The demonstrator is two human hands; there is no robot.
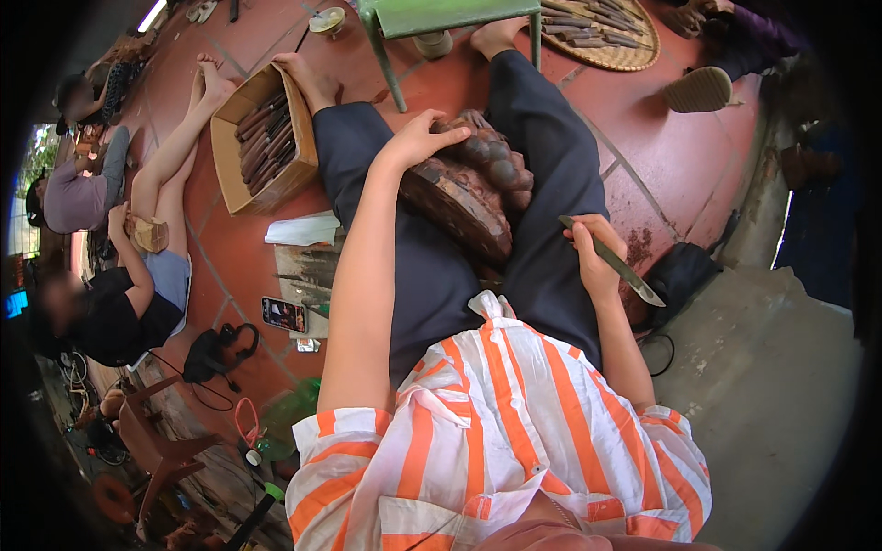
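A dark brown wood carving (487, 197) with rounded, knobby shapes rests tilted between my thighs. My left hand (418, 142) grips its upper left edge, thumb across the top and fingers partly hidden behind it. In my right hand (597, 253), to the right of the carving, is a carving knife (628, 276) with a long greenish body. Its pale, slanted tip points toward the lower right, away from the wood. The fingers close around its middle, and the knife does not touch the carving.
An open cardboard box (224, 170) of wooden-handled tools stands by my left foot. Below it are a phone (284, 314) and several thin tools on a board. A green stool (446, 13) and a woven tray (634, 62) of tools lie ahead. A co-worker (138, 303) sits at left.
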